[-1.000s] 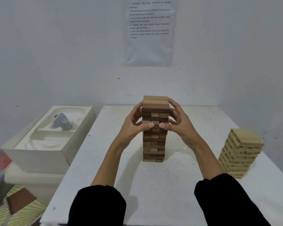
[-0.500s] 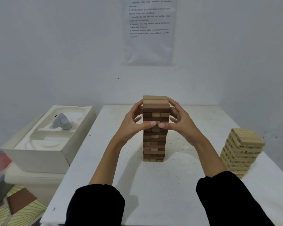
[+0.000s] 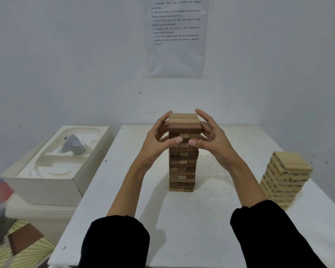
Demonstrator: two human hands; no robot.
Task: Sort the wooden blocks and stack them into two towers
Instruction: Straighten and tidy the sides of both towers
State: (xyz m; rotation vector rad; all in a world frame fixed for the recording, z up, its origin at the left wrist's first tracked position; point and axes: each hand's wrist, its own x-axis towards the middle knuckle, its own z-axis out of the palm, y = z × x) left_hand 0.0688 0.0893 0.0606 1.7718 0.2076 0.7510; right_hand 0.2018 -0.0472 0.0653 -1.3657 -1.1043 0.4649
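Observation:
A tall tower of brown blocks (image 3: pixel 183 167), dark mixed with lighter ones, stands in the middle of the white table (image 3: pixel 182 229). Both hands cup its top layers. My left hand (image 3: pixel 157 142) wraps the left side, its thumb tip on the front face. My right hand (image 3: pixel 213 140) wraps the right side with fingers spread and curved, its thumb tip on the front face beside the other thumb. A shorter tower of pale blocks (image 3: pixel 286 176) stands at the table's right edge, slightly twisted, with neither hand on it.
A white foam box (image 3: pixel 46 182) holding a grey device (image 3: pixel 74 145) sits left of the table. A printed sheet (image 3: pixel 176 35) hangs on the wall behind. On the floor at lower left lies a brown ridged board (image 3: pixel 23 238).
Both hands have slid a little higher on the brown tower and their fingers have spread wider around the top layers. Neither tower has moved.

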